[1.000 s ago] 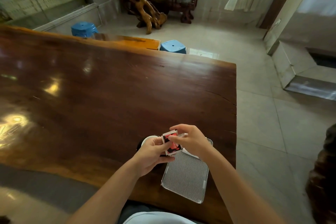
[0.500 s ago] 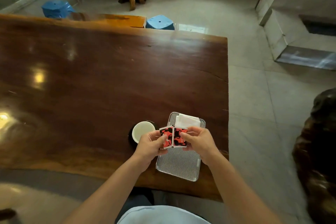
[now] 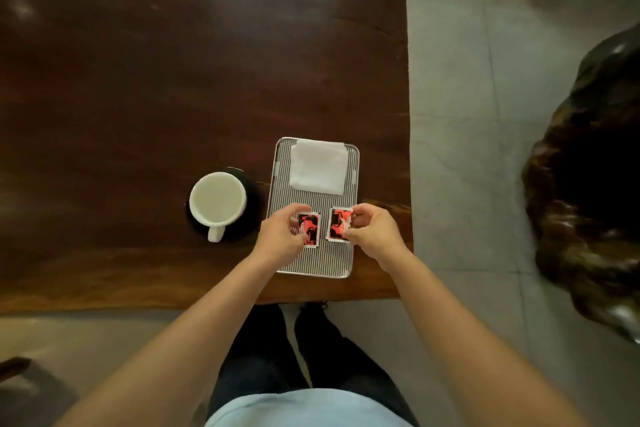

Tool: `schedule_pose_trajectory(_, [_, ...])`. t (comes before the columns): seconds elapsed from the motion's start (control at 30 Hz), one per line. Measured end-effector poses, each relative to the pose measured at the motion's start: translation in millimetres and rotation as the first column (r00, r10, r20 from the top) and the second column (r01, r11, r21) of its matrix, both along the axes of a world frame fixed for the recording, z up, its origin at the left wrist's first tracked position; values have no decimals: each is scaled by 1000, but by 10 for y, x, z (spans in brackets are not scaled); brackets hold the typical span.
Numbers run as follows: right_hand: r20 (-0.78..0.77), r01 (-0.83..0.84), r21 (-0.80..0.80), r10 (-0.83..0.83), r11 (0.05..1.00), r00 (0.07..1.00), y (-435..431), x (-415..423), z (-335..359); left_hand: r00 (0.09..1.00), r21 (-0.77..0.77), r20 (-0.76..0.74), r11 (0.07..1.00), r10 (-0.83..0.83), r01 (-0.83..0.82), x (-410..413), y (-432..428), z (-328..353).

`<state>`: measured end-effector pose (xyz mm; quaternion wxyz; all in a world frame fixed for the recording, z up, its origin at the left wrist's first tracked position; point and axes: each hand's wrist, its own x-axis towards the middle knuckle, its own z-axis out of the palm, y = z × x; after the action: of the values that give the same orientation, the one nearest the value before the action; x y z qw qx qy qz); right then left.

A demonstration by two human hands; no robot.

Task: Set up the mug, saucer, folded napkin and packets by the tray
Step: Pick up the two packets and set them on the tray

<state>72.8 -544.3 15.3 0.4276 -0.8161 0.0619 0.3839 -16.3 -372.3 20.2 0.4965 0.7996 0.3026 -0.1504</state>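
Pinching from either side, the fingertips (image 3: 300, 231) of the left hand (image 3: 280, 239) are closing on the left packet (image 3: 309, 229), a red-and-black sachet with a white border, and thumb and forefinger are covering its left edge. The right hand (image 3: 372, 232) is gripping the right packet (image 3: 338, 224) of the same print in the same way, its fingers curling over that packet's right edge. Both packets are lying side by side over the near half of the tray (image 3: 313, 262), just apart from each other; whether they are resting flat on the tray or being held slightly above it cannot be told.

The tray, a ribbed metal rectangle with rounded corners, is sitting near the right front corner of the dark wooden table (image 3: 173, 80). On the far half of the tray the folded white napkin (image 3: 318, 166) is lying flat, well clear of the packets. Just to the left of the tray, the white mug (image 3: 217, 202) is standing upright on the dark saucer (image 3: 251, 204), its handle pointing toward the person. The saucer's rim is lying just beside the tray's left edge. Both forearms are reaching in from the near table edge to the tray.
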Motion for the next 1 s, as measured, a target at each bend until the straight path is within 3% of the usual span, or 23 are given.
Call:
schedule_pose_trajectory(0.27, [177,-87,-185,120,979,977,155,-73,-357,987,244,-26,957,-158,160,70,25,-232])
schedule_pose_trajectory(0.4, [226,-143,-245,200,959,953,139,-102,-354,979,286,-56,936,-197,205,18,23,-236])
schedule_pose_trajectory(0.53, [308,-217,-291,306,932,901,126,-68,-281,968,404,-61,881,-242,246,-11,-15,-214])
schedule_pose_trajectory(0.7, [339,-438,-333,539,835,771,177,-131,-301,944,463,-84,826,-319,321,16,-40,-268])
schedule_pose_trajectory(1.0, [380,-475,-412,620,778,686,123,-170,-367,946,524,-77,794,-316,308,4,-54,-320])
